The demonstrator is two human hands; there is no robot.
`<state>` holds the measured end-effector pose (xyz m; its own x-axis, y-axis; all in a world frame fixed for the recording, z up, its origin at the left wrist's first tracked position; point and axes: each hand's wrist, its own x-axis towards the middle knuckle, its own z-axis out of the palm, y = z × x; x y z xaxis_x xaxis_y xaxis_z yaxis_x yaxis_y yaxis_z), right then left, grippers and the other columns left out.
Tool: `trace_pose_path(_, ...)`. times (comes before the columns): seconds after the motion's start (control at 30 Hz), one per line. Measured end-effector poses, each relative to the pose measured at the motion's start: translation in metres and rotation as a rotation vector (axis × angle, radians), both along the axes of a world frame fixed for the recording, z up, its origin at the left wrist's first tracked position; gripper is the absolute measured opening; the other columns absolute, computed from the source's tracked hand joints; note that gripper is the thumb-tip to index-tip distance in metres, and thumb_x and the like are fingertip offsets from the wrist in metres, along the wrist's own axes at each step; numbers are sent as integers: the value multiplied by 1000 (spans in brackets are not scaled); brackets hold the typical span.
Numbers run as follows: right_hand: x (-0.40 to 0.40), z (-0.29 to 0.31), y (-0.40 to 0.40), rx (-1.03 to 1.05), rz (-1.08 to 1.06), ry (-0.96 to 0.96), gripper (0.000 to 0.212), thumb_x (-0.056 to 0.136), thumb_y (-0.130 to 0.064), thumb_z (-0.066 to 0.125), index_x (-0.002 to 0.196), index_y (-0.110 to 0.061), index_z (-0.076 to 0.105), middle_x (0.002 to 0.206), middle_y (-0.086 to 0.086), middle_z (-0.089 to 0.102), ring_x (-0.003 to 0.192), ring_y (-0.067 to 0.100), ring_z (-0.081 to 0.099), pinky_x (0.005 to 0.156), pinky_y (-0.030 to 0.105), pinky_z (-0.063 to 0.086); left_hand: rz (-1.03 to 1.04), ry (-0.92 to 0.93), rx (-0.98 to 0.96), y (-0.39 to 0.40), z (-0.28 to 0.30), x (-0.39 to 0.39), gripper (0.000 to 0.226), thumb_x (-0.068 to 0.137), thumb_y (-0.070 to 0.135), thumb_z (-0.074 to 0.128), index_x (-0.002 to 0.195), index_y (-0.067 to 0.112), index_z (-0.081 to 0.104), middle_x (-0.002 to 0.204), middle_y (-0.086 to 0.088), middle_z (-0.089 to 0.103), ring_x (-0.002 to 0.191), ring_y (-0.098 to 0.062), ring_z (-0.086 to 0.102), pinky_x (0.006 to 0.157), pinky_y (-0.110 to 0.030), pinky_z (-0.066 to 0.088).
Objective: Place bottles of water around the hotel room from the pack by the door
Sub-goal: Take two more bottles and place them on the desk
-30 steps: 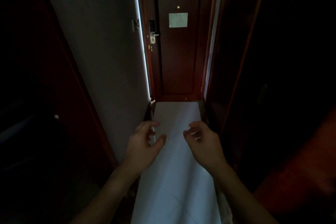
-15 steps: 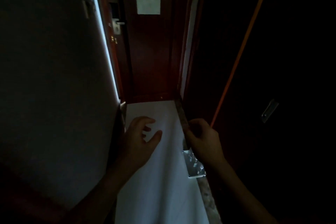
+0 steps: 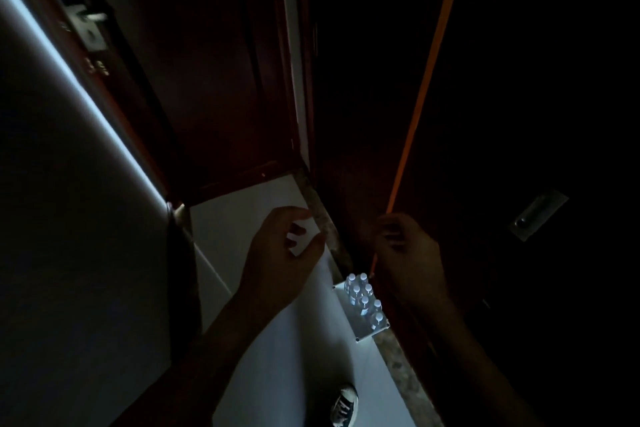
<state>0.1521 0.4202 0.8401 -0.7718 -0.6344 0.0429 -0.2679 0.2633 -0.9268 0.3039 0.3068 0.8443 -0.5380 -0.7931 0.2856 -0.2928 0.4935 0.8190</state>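
A pack of water bottles (image 3: 363, 305) with white caps stands on the pale floor against the right-hand wall, a short way before the entrance door. My left hand (image 3: 280, 260) hovers above the floor to the pack's upper left, fingers curled apart and holding nothing. My right hand (image 3: 407, 253) is held above and to the right of the pack, in front of the dark wooden panel, fingers loosely bent and empty. Neither hand touches the pack.
The dark wooden entrance door (image 3: 207, 80) with a metal handle (image 3: 88, 24) closes the narrow corridor ahead. A grey wall (image 3: 69, 218) runs along the left, dark wardrobe doors (image 3: 519, 149) along the right. My shoe (image 3: 344, 404) shows on the floor below.
The view has moved closer to the door and tipped down, bringing the whole bottle pack and my shoe into sight. Both hands have drifted right, still empty.
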Motion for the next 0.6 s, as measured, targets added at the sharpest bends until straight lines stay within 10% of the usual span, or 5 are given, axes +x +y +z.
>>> trace_pose_path(0.17,-65,-41,-69,32,-118,-92,14,87,-32,65,100,-31,66,88,-13,69,81,4,68,78,42,60,-45,-84,-13,-77,-36,-70,34,82,30,72,110,36,55,110,21,58,97,2,59,73,-12,51)
trace_pose_path(0.6,-169,-186,-98,242,-504,-197,13,85,-18,73,95,-23,67,73,-22,66,68,-20,61,57,1,44,-425,-227,223,-146,-224,-204,33,80,38,63,110,25,62,102,16,63,91,-2,63,74,-17,50)
